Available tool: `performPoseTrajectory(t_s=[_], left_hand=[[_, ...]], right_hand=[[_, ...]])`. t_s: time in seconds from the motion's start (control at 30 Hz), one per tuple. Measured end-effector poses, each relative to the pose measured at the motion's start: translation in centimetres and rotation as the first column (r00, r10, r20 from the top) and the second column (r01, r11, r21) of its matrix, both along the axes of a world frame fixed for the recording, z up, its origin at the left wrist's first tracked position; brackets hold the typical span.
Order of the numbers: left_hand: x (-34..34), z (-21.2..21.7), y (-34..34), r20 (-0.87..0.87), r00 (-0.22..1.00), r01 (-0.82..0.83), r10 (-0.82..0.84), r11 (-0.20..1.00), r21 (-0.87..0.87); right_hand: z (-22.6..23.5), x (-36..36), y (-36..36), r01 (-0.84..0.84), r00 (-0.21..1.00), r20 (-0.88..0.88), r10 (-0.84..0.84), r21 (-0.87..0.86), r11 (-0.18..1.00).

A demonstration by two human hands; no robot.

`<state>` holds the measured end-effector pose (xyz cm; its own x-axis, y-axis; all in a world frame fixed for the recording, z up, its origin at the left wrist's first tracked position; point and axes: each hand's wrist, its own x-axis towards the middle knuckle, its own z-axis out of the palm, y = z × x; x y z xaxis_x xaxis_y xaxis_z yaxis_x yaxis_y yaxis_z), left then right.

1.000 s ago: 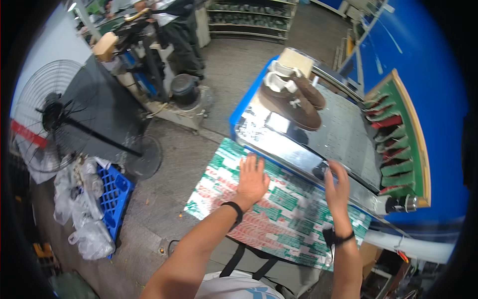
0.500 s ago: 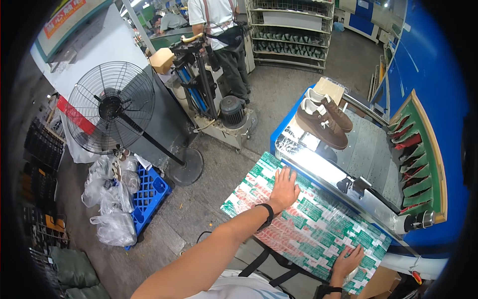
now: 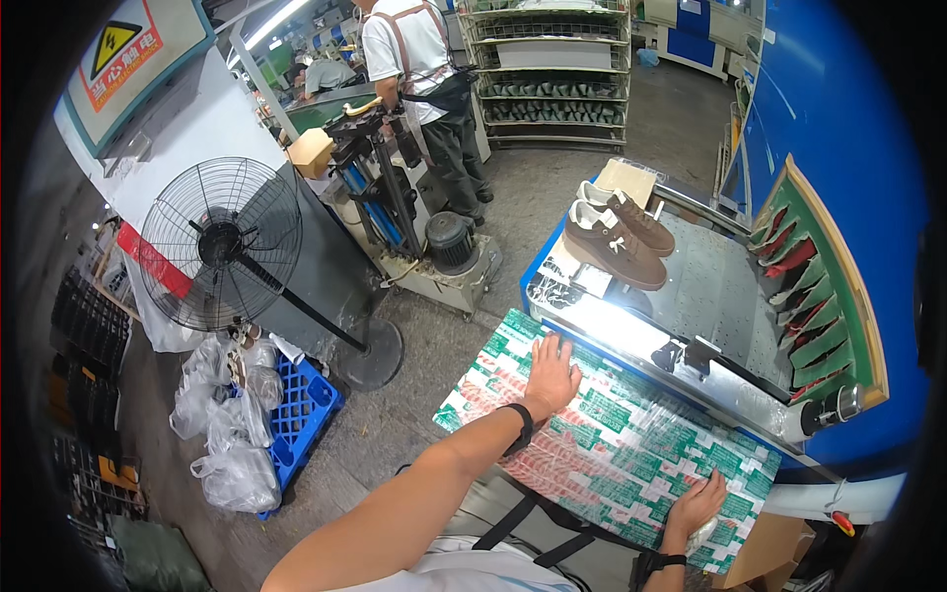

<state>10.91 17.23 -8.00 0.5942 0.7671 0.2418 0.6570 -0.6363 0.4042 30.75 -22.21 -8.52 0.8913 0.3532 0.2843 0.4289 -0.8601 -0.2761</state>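
Observation:
A flat board covered in a glossy green, white and reddish print lies in front of me, against the near side of the machine. My left hand rests on its far left part, fingers stretched out and holding nothing. Toward the board's right end, my right hand is laid on the surface with its fingers extended. Something small and whitish shows beside that palm; I cannot tell what it is. Beyond the board, a pair of brown shoes with pale linings stands on the machine's bed.
A round floor fan stands left, near a blue plastic pallet bearing clear bags. Behind it is a small machine with a motor. A person stands beyond, beside a shelf rack. A wood-framed green panel leans at the right.
The whole view has shifted, with the far scene now lower in the picture. My right hand appears slightly farther up the board. My left hand keeps about the same place on it.

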Motion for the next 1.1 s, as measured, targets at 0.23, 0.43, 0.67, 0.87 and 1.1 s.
performPoseTrajectory(t_s=[0.23,0.43,0.67,0.87,1.1], left_hand=[[-0.2,0.0,0.0,0.013,1.000,0.004,-0.004,1.000,-0.002],[-0.3,0.1,-0.1,0.023,1.000,0.006,-0.007,1.000,0.014],[0.0,0.4,-0.1,0.017,1.000,0.003,-0.003,1.000,0.007],[-0.2,0.3,-0.1,0.007,1.000,-0.006,0.006,1.000,0.025],[-0.2,0.4,-0.2,0.044,0.999,-0.003,0.001,0.999,0.037]], right_hand=[[0.8,0.2,0.7,0.034,0.999,-0.042,-0.031,0.058,0.998],[0.7,0.7,1.1,0.035,0.999,0.015,-0.036,0.084,0.996],[-0.6,2.5,0.9,0.106,0.994,-0.048,-0.098,0.210,0.972],[-0.1,2.1,1.2,0.035,0.999,-0.034,-0.029,0.208,0.977],[-0.2,2.2,1.2,0.017,0.999,-0.053,-0.004,0.251,0.968]])
